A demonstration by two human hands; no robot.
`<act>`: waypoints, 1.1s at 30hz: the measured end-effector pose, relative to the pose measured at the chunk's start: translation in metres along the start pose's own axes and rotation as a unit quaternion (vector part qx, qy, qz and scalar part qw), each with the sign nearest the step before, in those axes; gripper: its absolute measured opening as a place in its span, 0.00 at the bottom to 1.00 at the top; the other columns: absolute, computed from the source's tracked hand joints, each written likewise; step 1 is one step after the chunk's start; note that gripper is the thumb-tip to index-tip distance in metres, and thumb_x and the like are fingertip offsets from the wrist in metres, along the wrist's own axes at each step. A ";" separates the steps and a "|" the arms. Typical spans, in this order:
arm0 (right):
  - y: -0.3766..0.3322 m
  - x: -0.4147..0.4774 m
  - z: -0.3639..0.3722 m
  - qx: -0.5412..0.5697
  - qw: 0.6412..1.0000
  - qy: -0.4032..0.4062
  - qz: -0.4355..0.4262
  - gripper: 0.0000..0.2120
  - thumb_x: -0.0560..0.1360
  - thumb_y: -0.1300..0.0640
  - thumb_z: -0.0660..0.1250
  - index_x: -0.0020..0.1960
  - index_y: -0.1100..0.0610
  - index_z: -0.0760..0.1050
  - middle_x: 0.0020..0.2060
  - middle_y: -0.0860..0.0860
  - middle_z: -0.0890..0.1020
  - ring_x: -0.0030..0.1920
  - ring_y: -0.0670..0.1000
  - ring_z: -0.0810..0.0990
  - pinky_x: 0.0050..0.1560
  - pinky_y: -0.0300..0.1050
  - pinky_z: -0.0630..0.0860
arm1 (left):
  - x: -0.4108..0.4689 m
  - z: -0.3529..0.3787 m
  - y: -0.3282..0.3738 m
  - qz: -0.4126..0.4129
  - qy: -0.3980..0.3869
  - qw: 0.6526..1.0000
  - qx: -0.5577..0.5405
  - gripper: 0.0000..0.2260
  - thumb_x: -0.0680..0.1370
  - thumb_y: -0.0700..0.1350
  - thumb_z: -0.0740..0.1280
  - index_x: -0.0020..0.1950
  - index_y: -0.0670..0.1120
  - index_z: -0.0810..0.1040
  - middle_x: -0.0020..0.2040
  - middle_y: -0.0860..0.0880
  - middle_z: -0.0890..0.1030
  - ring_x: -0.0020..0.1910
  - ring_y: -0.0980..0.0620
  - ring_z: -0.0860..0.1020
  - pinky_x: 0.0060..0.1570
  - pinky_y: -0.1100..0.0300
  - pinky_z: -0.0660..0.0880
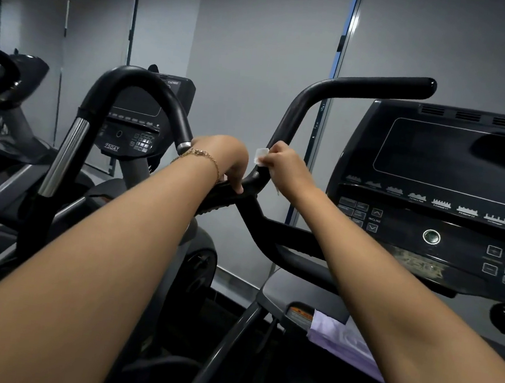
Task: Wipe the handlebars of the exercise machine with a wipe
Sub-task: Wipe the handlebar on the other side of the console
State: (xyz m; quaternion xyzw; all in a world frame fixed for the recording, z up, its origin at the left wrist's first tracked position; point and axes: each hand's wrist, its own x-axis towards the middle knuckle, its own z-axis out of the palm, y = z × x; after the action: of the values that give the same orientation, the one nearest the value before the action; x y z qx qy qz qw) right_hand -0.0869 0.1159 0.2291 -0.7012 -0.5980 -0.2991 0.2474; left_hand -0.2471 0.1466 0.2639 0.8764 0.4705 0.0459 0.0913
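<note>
The black handlebar (341, 90) of the exercise machine rises from the frame, bends and runs right at the top. My left hand (226, 161), with a gold bracelet at the wrist, grips the lower bend of this bar with curled fingers. My right hand (287, 167) pinches a small white wipe (261, 156) and holds it against the bar just above the bend. Only a corner of the wipe shows past my fingers.
The machine's console (448, 191) with dark screen and keypad stands at right. A purple packet (344, 343) lies on the machine's lower shelf. A second machine with a curved black handle (138, 87) stands left, a third beyond it. Grey wall behind.
</note>
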 end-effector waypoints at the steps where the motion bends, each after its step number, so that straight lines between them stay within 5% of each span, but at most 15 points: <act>1: -0.002 -0.004 0.001 -0.015 0.999 -0.037 -0.021 0.08 0.76 0.56 0.63 0.51 0.59 0.77 0.43 0.49 0.74 0.43 0.51 0.75 0.38 0.41 0.68 | -0.001 0.000 0.001 0.004 0.003 1.000 0.001 0.17 0.73 0.53 0.71 0.52 0.41 0.76 0.53 0.47 0.82 0.54 0.44 0.80 0.61 0.49 0.71; 4: 0.001 -0.004 -0.006 -0.105 0.984 -0.101 -0.105 0.10 0.78 0.54 0.62 0.55 0.57 0.78 0.50 0.52 0.72 0.48 0.54 0.74 0.44 0.45 0.68 | -0.003 0.000 0.001 0.011 0.011 1.000 0.012 0.18 0.73 0.53 0.71 0.51 0.41 0.74 0.54 0.46 0.81 0.54 0.44 0.80 0.61 0.49 0.72; 6: -0.002 0.007 -0.018 -0.125 0.982 -0.099 -0.096 0.06 0.78 0.56 0.61 0.51 0.58 0.73 0.50 0.55 0.72 0.48 0.55 0.72 0.43 0.44 0.64 | -0.001 0.002 0.002 0.013 0.007 1.000 0.011 0.18 0.72 0.53 0.71 0.52 0.40 0.73 0.55 0.45 0.81 0.55 0.43 0.79 0.61 0.47 0.72; 10: -0.012 0.034 -0.022 -0.202 0.977 -0.041 -0.048 0.11 0.78 0.65 0.58 0.58 0.65 0.74 0.57 0.60 0.69 0.56 0.60 0.69 0.52 0.49 0.70 | 0.000 0.000 0.003 0.014 0.011 1.000 0.020 0.17 0.73 0.53 0.70 0.49 0.41 0.73 0.55 0.45 0.80 0.55 0.41 0.78 0.62 0.45 0.70; 14: -0.021 0.027 -0.009 -0.282 0.950 -0.096 -0.090 0.09 0.76 0.66 0.61 0.56 0.64 0.74 0.55 0.58 0.68 0.53 0.58 0.69 0.47 0.48 0.73 | -0.011 0.000 0.006 0.014 0.045 0.998 0.048 0.16 0.75 0.54 0.68 0.42 0.43 0.69 0.49 0.48 0.77 0.57 0.45 0.77 0.62 0.50 0.70; 17: -0.013 0.026 -0.013 -0.298 0.935 -0.119 -0.149 0.13 0.77 0.63 0.61 0.62 0.58 0.73 0.56 0.57 0.67 0.54 0.58 0.68 0.48 0.48 0.73 | -0.013 0.002 0.004 0.016 0.069 0.996 0.055 0.16 0.74 0.56 0.69 0.49 0.46 0.68 0.49 0.49 0.75 0.58 0.45 0.76 0.60 0.52 0.70; 22: -0.016 0.028 -0.017 -0.273 0.954 -0.085 -0.092 0.15 0.78 0.63 0.61 0.64 0.60 0.72 0.58 0.58 0.67 0.56 0.59 0.67 0.50 0.48 0.70 | -0.013 0.000 0.003 0.012 0.061 0.997 0.044 0.16 0.74 0.56 0.68 0.50 0.46 0.70 0.49 0.49 0.77 0.57 0.46 0.77 0.61 0.51 0.70; 27: -0.006 0.009 -0.012 -0.197 0.960 -0.130 -0.151 0.17 0.77 0.65 0.59 0.64 0.56 0.72 0.57 0.56 0.68 0.56 0.56 0.67 0.48 0.46 0.69 | -0.012 0.002 0.003 0.006 0.068 0.996 0.056 0.18 0.73 0.58 0.69 0.51 0.48 0.68 0.52 0.48 0.77 0.57 0.46 0.76 0.61 0.50 0.71; 31: -0.010 0.011 -0.008 -0.042 0.996 -0.082 -0.022 0.09 0.77 0.58 0.59 0.55 0.59 0.74 0.49 0.52 0.70 0.50 0.54 0.70 0.45 0.45 0.67 | -0.017 0.001 0.002 0.010 0.075 0.996 0.048 0.17 0.73 0.57 0.69 0.50 0.48 0.69 0.51 0.49 0.77 0.57 0.47 0.77 0.56 0.53 0.71; 33: -0.017 0.002 -0.003 -0.033 0.995 -0.090 -0.028 0.11 0.77 0.62 0.59 0.57 0.59 0.77 0.50 0.53 0.70 0.50 0.53 0.68 0.50 0.46 0.68 | -0.020 0.002 0.003 0.015 0.074 0.996 0.049 0.16 0.74 0.57 0.68 0.50 0.46 0.69 0.51 0.49 0.77 0.57 0.47 0.77 0.54 0.54 0.71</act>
State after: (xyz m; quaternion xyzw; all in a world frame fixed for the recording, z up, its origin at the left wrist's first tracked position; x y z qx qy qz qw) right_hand -0.1041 0.1181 0.2328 -0.7158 -0.6273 -0.2614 0.1607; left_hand -0.2555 0.1282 0.2629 0.8809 0.4648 0.0887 0.0127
